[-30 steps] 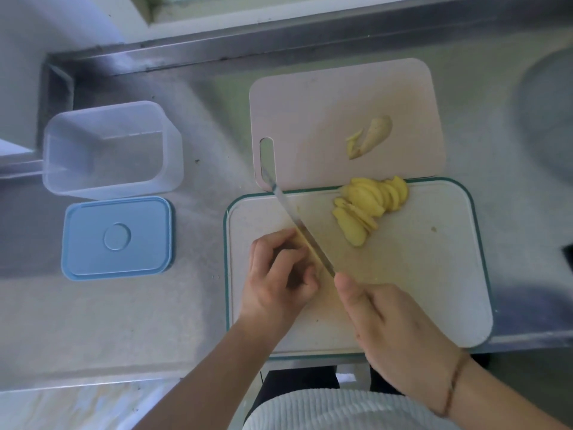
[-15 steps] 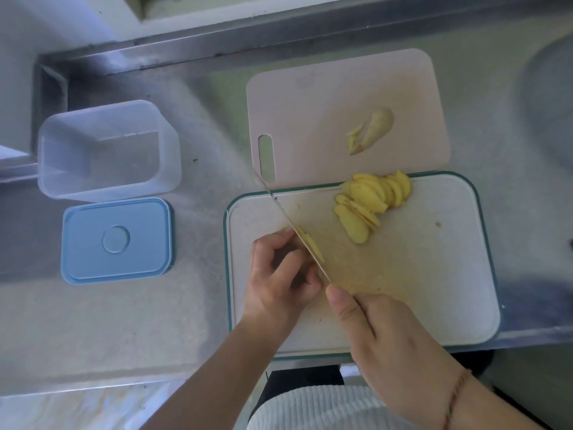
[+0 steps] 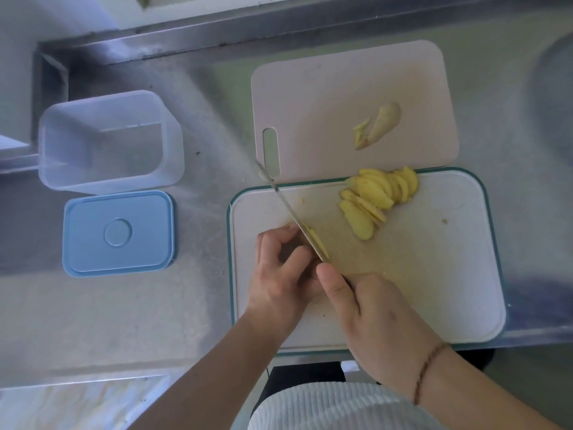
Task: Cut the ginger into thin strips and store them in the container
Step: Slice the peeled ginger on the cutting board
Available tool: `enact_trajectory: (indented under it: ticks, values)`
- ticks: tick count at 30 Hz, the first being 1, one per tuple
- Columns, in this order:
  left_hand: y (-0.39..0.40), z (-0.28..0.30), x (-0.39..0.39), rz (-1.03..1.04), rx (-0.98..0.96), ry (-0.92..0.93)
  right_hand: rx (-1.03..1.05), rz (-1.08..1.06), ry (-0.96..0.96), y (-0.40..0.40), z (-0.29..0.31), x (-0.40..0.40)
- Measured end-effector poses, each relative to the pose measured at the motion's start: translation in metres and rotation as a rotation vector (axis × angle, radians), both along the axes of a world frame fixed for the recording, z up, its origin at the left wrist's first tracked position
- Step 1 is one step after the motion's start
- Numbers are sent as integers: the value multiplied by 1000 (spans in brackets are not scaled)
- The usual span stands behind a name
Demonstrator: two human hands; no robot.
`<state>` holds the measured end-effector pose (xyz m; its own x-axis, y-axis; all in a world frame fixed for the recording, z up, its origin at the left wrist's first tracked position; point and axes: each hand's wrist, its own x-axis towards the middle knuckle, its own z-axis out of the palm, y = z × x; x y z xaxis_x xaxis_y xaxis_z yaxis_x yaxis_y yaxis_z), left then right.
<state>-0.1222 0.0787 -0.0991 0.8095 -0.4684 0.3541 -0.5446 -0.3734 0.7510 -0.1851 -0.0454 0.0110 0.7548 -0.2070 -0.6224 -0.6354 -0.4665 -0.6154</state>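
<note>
Slicing ginger on the green-rimmed board (image 3: 483, 274)

Our left hand (image 3: 280, 268) curls over a hidden piece (presumably ginger); our right hand (image 3: 372, 308) grips the knife (image 3: 297, 221), blade running diagonally just beside those fingers.

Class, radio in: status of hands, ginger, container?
Right hand grips knife, left hand steadies ginger. Slices piled on board. Container open, nothing blocking.

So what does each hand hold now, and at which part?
The right hand grips the knife by its handle, forefinger along the blade's spine. The left hand curls over something beside the blade, probably ginger, but the fingers hide it.
</note>
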Motion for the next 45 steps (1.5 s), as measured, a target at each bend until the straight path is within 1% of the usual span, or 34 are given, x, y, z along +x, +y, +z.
enact_trajectory:
  ticks: [5, 9, 11, 14, 17, 20, 24, 26, 30, 31, 33, 35, 37, 39, 42, 44, 45]
  values:
    - [2, -7, -1, 3, 42, 39, 68, 8, 51, -7, 10, -16]
    - [3, -6, -1, -11, 18, -16, 86, -17, -22, -9, -5, 26]
    - [2, -4, 1, 1, 9, -15, 66, -3, -51, -3, -10, 30]
    - [1, -5, 1, 11, 24, 16, 5, 12, -47, 0, -6, 2]
    - [2, -8, 1, 22, 34, 17, 30, -8, 8, -2, 0, -16]
    - [1, -4, 0, -5, 15, 6, 17, 29, 26, 0, -4, -2]
    - [0, -2, 2, 6, 6, -10, 32, 9, -35, 5, -13, 21]
    - [0, -3, 2, 19, 7, 15, 30, 9, -27, 3, -12, 7]
    - [1, -8, 3, 7, 26, -10, 100, -79, 115, -5, -3, -43]
    - [1, -9, 2, -3, 28, -22, 94, -58, 102, -7, -6, -43]
    - [1, -7, 2, -8, 31, -33, 105, -9, 11, -7, -12, -22]
    - [2, -6, 2, -7, 26, -31, 107, -20, -43, -5, -18, 11]
    - [3, -5, 2, 2, 29, -18, 108, -38, -64, -4, -20, 28]
    - [2, -6, 2, 7, 27, -13, 117, -61, -26, -7, -16, 9]
    - [1, -9, 3, 4, 17, -33, 131, -100, 87, -10, -7, -41]
    - [1, -9, 3, -6, 18, -41, 140, -64, 125, -12, -7, -47]
    - [1, -8, 3, -6, 23, -40, 150, -42, 104, -12, -10, -38]
